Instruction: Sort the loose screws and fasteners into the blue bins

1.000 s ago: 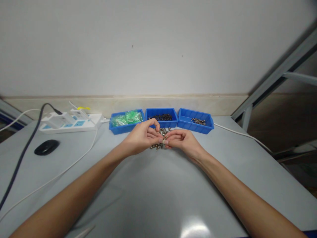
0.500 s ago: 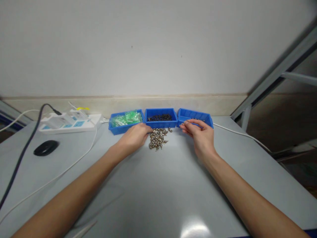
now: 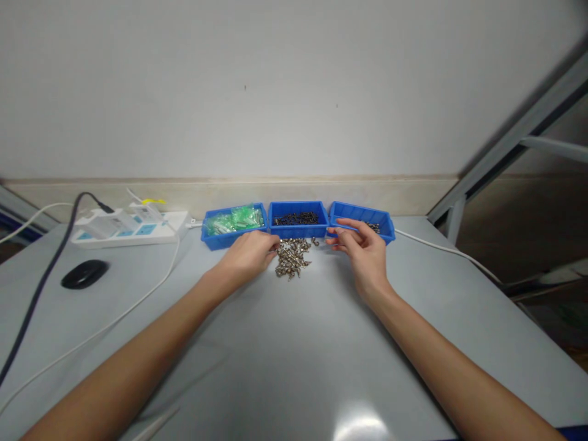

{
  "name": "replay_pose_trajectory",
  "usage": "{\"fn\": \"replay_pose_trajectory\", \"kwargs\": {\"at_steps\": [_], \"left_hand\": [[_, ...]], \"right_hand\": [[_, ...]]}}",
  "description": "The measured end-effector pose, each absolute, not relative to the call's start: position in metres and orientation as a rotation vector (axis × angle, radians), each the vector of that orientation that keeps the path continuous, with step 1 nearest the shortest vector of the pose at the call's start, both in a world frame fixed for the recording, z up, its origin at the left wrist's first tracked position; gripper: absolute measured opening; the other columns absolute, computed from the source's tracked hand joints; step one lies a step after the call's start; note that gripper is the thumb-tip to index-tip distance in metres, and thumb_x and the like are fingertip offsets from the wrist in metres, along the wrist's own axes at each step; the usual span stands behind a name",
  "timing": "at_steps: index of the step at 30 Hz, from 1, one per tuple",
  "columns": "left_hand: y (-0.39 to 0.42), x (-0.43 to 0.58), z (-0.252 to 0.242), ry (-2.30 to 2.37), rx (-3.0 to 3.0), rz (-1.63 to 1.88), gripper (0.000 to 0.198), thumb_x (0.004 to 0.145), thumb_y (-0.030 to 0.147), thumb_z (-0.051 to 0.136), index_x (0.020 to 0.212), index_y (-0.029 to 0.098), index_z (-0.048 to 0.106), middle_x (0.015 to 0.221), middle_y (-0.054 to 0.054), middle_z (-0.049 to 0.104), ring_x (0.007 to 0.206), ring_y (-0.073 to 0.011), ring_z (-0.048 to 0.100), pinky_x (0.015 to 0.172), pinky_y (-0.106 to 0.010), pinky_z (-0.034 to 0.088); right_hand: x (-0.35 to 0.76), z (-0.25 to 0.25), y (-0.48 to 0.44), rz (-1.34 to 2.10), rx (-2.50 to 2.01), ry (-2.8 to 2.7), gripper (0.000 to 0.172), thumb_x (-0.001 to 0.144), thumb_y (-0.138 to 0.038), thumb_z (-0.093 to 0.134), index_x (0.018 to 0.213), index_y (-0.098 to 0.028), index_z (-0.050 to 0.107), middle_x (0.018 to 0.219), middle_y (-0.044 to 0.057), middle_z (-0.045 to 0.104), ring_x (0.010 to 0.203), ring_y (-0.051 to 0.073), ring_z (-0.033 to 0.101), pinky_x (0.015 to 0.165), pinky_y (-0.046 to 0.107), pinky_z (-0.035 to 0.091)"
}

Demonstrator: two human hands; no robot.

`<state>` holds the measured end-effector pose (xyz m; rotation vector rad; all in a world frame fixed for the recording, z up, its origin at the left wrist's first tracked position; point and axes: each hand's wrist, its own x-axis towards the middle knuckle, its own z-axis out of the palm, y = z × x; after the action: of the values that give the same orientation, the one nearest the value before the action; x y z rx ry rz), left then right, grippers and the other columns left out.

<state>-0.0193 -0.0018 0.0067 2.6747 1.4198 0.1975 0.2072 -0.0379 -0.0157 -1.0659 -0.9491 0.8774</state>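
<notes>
A loose pile of small shiny metal screws or similar fittings lies on the grey table, in front of the middle blue bin. Touching the pile's left edge, my left hand has its fingers curled together; whatever they hold is hidden. My right hand hovers to the right of the pile, before the right blue bin, its fingers slightly apart and no object visible in them. That bin contains small silvery metal pieces, partly covered by the hand. Dark screws fill the middle bin's bottom.
The left blue bin holds green and clear plastic bags. Farther left are a white power strip with plugs, a black mouse and trailing cables. A wall stands behind the bins; a metal frame rises at right.
My right hand has moved slightly left, toward the pile, and its fingers have parted. More metal pieces show in the right bin. My left hand has barely shifted beside the pile.
</notes>
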Motion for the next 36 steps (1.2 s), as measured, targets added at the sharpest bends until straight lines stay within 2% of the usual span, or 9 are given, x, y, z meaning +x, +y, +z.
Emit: {"fn": "replay_pose_trajectory", "kwargs": {"at_steps": [5,8,12,17,20,25,28,33,36], "left_hand": [[-0.002,-0.020,0.006,1.415,2.625,0.280,0.025,0.076,0.007,0.053,0.092,0.017,0.070,0.080,-0.007,0.071,0.071,-0.0214,0.065,0.064,-0.028,0.043],[-0.003,-0.020,0.006,1.441,2.621,0.267,0.034,0.079,0.008,0.050,0.104,0.017,0.071,0.091,-0.010,0.073,0.079,-0.0241,0.067,0.069,-0.030,0.046],[-0.005,-0.019,0.009,1.478,2.637,0.179,0.032,0.081,0.009,0.048,0.099,0.018,0.074,0.097,-0.012,0.074,0.089,-0.0275,0.069,0.076,-0.033,0.049],[-0.010,-0.017,0.014,1.443,2.645,0.190,0.033,0.082,0.012,0.053,0.108,0.018,0.072,0.104,-0.012,0.073,0.093,-0.0250,0.068,0.083,-0.031,0.050],[-0.010,-0.016,0.015,1.403,2.650,0.181,0.027,0.083,0.013,0.054,0.103,0.018,0.072,0.103,-0.011,0.072,0.093,-0.0242,0.068,0.083,-0.031,0.050],[-0.009,-0.014,0.016,1.433,2.630,0.144,0.020,0.084,0.012,0.051,0.084,0.017,0.070,0.087,-0.010,0.072,0.082,-0.0242,0.067,0.071,-0.029,0.048],[-0.009,-0.015,0.016,1.430,2.641,0.199,0.022,0.084,0.011,0.049,0.087,0.015,0.071,0.088,-0.011,0.071,0.081,-0.0237,0.067,0.072,-0.030,0.048],[-0.009,-0.018,0.017,1.351,2.658,0.399,0.029,0.083,0.008,0.049,0.093,0.014,0.075,0.097,-0.012,0.071,0.092,-0.0239,0.066,0.087,-0.035,0.050],[-0.011,-0.016,0.022,1.323,2.521,0.565,0.024,0.080,0.007,0.054,0.087,0.015,0.075,0.089,-0.009,0.072,0.083,-0.0201,0.067,0.081,-0.032,0.053]], "right_hand": [[0.206,-0.015,-0.039,0.910,-1.053,-1.026,0.026,0.075,-0.034,0.075,0.096,-0.019,0.069,0.081,0.004,0.076,0.061,0.014,0.069,0.059,0.027,0.054],[0.206,-0.015,-0.040,0.933,-1.052,-1.044,0.025,0.076,-0.034,0.074,0.095,-0.019,0.069,0.078,0.003,0.076,0.058,0.014,0.068,0.060,0.028,0.054],[0.205,-0.014,-0.040,0.962,-1.058,-1.056,0.025,0.075,-0.035,0.074,0.094,-0.019,0.069,0.076,0.003,0.075,0.057,0.013,0.066,0.059,0.027,0.053],[0.206,-0.013,-0.039,0.977,-1.055,-1.057,0.027,0.075,-0.037,0.074,0.093,-0.019,0.069,0.075,0.003,0.074,0.056,0.014,0.065,0.059,0.028,0.052],[0.207,-0.013,-0.039,0.978,-1.056,-1.059,0.027,0.075,-0.037,0.074,0.094,-0.019,0.069,0.075,0.003,0.074,0.056,0.014,0.065,0.059,0.029,0.052],[0.206,-0.012,-0.041,0.985,-1.064,-1.084,0.027,0.076,-0.038,0.072,0.093,-0.018,0.069,0.073,0.003,0.074,0.056,0.014,0.064,0.059,0.029,0.052],[0.206,-0.012,-0.042,0.994,-1.073,-1.098,0.026,0.076,-0.038,0.071,0.092,-0.017,0.069,0.073,0.003,0.073,0.056,0.015,0.064,0.059,0.029,0.052],[0.205,-0.014,-0.042,1.008,-1.080,-1.109,0.026,0.076,-0.038,0.072,0.092,-0.018,0.069,0.073,0.003,0.073,0.056,0.014,0.064,0.059,0.029,0.051],[0.203,-0.017,-0.042,1.024,-1.082,-1.127,0.026,0.077,-0.039,0.072,0.093,-0.018,0.069,0.074,0.003,0.074,0.056,0.014,0.065,0.059,0.028,0.052]]}}
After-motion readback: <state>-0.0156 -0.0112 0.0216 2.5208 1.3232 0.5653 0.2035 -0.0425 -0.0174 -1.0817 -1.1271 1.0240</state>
